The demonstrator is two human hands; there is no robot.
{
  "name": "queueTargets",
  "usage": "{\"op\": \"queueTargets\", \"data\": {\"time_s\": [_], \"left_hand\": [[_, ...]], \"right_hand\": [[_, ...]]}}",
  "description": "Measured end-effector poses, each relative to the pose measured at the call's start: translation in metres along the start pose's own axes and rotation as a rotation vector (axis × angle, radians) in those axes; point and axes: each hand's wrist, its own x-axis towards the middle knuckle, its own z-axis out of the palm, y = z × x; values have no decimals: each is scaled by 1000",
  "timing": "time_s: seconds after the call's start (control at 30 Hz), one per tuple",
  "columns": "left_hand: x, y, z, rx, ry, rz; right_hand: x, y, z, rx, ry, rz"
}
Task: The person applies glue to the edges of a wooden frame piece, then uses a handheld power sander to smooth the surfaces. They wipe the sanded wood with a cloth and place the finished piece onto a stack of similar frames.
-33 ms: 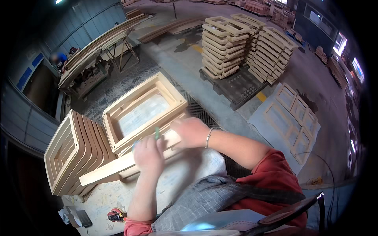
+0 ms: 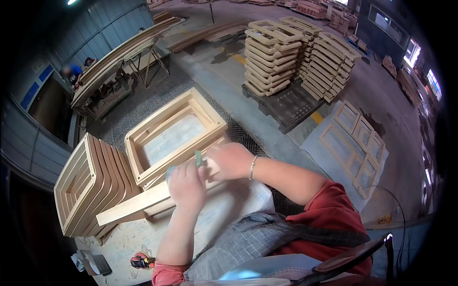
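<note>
A pale wooden frame (image 2: 131, 206) stands on edge across the worktable in front of me, one long bar facing up. My left hand (image 2: 187, 186) is closed over this bar near its middle, pressing on a thin green strip (image 2: 198, 157) whose ends poke out beside the fingers; what it is made of I cannot tell. Gripping the bar's right end is my right hand (image 2: 231, 160), fingers wrapped round the wood. Just beyond both hands lies a small stack of rectangular frames (image 2: 174, 136).
Several round-cornered frames (image 2: 90, 186) stand in a row at the left. A red and black power tool (image 2: 141, 260) lies near the table's (image 2: 224, 209) front edge. Tall stacks of frames (image 2: 272, 62) sit on a black pallet (image 2: 286, 107); more frames lie on a floor sheet (image 2: 310, 138).
My left hand has slid a little to the right along the bar with the green strip, closer to my right hand. The right hand and the frame stay in place.
</note>
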Motion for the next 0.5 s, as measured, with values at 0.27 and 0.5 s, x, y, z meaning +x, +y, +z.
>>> {"op": "queueTargets", "data": {"time_s": [0.27, 0.5], "left_hand": [[-94, -185, -94, -14, -151, -462], [-70, -147, -46, -44, -39, -403]], "right_hand": [[-10, 41, 20, 533, 192, 85], [32, 43, 105, 936, 504, -131]]}}
